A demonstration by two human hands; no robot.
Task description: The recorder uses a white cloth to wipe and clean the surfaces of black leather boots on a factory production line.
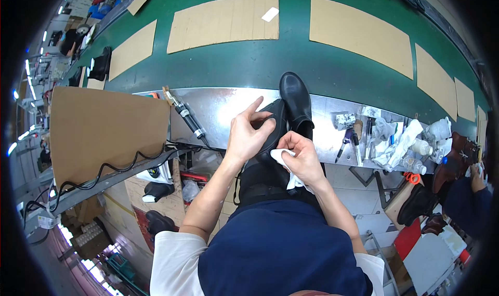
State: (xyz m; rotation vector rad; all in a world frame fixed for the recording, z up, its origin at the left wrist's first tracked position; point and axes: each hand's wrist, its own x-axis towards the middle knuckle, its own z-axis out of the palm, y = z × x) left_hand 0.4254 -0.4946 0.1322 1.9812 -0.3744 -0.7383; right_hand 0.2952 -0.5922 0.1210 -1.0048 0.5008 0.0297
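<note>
Black boot (279, 114): in front of the person, at the near side of the metal table (325, 109), beneath the left hand and just beside a second boot; its near end merges with dark clothing, so where it stops is hard to tell.
Left hand (248, 135): half open over the boot, index finger stretched away, thumb and another finger curving toward each other; whether it grips the boot or only rests there cannot be told.
Right hand (301, 158): closed in a pinch, thumb against fingers, on a crumpled white cloth (280, 156), near the boot's near end.
Boot's handling: probably fairly light, stiff at the sole and softer in the upper; the smooth black finish may be slippery and likely scuffs easily.
Boot's hold: the sole edges or heel should be firmest; a hard squeeze on the upper might crease it.
Boot's direction: long axis runs away from the person, far end leaning slightly right; which end is the toe is unclear under the hand.
Second boot (296, 96): rounded toe pointing away, opening toward the person.
Table's left: a black cylindrical tool (189, 119).
Table's right: pens (356, 148), crumpled tissue (403, 148).
Beyond: cardboard sheets (223, 23) on a green surface (234, 67).
</note>
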